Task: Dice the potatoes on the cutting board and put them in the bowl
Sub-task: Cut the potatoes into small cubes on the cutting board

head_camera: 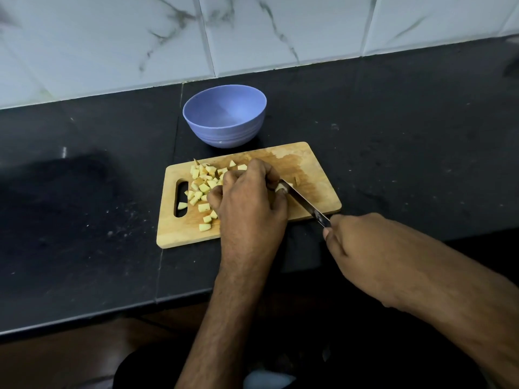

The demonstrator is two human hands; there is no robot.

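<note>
A wooden cutting board [317,175] lies on the black counter. Several pale potato cubes [200,186] are scattered over its left half. My left hand [248,197] rests curled on the board's middle, fingertips pinning a small potato piece [280,187] that is mostly hidden. My right hand [362,248] grips the handle of a knife [304,203], whose blade slants up-left with its tip against that piece. A purple bowl [224,136] stands empty just behind the board.
The black counter [407,141] stretches left and right, with a white marble-tile wall [252,32] behind. The counter's front edge runs just below the board. A dark recess [64,186] lies to the left.
</note>
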